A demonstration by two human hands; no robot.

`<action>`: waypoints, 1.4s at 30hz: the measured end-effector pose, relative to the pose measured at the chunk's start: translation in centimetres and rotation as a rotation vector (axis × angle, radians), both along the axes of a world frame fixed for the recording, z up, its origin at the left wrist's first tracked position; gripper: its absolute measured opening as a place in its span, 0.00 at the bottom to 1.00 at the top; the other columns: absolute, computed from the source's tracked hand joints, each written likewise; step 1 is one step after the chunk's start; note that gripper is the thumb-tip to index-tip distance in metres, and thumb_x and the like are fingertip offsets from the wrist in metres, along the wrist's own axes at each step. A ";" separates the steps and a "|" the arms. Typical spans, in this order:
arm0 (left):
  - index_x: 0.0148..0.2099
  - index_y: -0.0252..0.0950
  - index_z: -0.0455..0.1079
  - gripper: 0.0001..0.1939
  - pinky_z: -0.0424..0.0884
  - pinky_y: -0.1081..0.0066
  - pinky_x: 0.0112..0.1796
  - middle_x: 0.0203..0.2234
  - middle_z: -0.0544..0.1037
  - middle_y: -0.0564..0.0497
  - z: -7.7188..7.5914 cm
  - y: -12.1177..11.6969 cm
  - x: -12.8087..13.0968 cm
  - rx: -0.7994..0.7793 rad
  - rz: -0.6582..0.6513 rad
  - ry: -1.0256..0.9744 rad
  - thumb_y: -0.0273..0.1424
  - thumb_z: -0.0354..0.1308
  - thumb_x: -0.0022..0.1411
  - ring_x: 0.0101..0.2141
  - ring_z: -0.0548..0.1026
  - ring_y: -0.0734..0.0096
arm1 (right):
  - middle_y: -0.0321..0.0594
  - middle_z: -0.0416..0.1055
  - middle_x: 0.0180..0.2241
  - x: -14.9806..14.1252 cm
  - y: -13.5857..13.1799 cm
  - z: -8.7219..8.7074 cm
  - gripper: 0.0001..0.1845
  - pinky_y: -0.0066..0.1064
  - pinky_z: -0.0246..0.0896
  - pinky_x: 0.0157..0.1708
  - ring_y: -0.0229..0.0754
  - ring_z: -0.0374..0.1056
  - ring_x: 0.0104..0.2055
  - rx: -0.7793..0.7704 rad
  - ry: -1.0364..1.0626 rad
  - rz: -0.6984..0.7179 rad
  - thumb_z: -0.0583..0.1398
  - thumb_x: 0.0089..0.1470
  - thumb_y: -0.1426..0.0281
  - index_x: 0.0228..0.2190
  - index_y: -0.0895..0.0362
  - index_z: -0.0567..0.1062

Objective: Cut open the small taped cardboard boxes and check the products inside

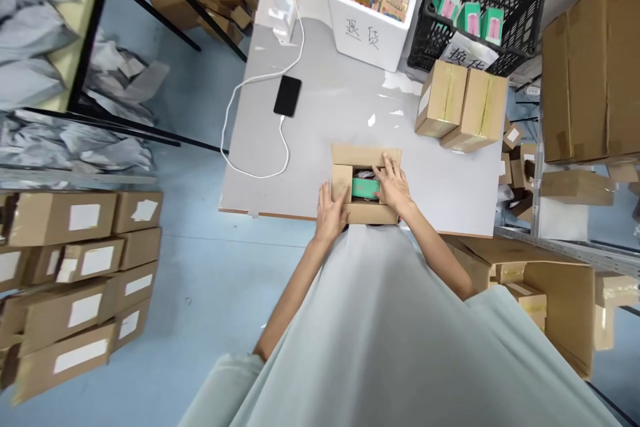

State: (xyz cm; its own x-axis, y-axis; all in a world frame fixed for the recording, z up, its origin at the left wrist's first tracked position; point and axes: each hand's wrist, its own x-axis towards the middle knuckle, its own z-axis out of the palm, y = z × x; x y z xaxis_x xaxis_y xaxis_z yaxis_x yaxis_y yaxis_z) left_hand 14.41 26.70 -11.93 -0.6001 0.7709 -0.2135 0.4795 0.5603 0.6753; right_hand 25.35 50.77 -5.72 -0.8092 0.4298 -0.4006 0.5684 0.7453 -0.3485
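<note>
A small open cardboard box (365,155) sits at the near edge of a grey table (330,107), with a green packet (365,188) inside it. My left hand (331,209) rests against the box's left flap and near side, fingers laid along the cardboard. My right hand (393,181) lies flat over the box's right side, fingers stretched toward the far flap, partly covering the green packet.
A black phone (288,95) on a white cable, a white bin (379,0) of small packs, a black crate (479,7) with green packets and two sealed cartons (463,105) stand further back. Labelled boxes (75,280) are stacked on the floor at left, with more cardboard boxes at right.
</note>
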 end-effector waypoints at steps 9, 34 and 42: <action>0.64 0.36 0.83 0.21 0.41 0.22 0.78 0.87 0.47 0.35 4.3 3.0 -0.1 -0.133 -0.226 0.174 0.25 0.64 0.71 0.85 0.40 0.28 | 0.56 0.33 0.88 2.9 -0.3 1.4 0.41 0.61 0.43 0.84 0.66 0.31 0.90 0.023 0.079 -0.102 0.65 0.64 0.75 0.76 0.60 0.70; 0.80 0.28 0.64 0.44 0.68 0.43 0.72 0.69 0.75 0.25 2.6 14.0 0.6 -0.280 -0.659 0.275 0.20 0.64 0.63 0.70 0.74 0.35 | 0.61 0.35 0.88 7.1 -0.8 -0.9 0.63 0.61 0.44 0.84 0.67 0.31 0.90 -0.111 0.018 -0.332 0.79 0.57 0.68 0.84 0.49 0.57; 0.61 0.39 0.82 0.27 0.73 0.44 0.69 0.65 0.77 0.34 1.3 15.7 0.7 -0.285 -0.729 0.236 0.18 0.69 0.62 0.65 0.79 0.41 | 0.60 0.37 0.87 7.7 0.0 -0.9 0.63 0.59 0.45 0.84 0.67 0.33 0.90 -0.141 0.022 -0.305 0.79 0.59 0.67 0.84 0.48 0.57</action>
State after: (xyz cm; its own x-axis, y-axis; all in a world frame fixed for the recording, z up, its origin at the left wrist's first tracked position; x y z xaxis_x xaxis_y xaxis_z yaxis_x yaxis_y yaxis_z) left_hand 15.06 42.41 -10.61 -0.0228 0.9202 -0.3908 0.9017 0.1877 0.3894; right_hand 33.02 50.75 -6.58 -0.6612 0.5948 -0.4572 0.7488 0.4858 -0.4509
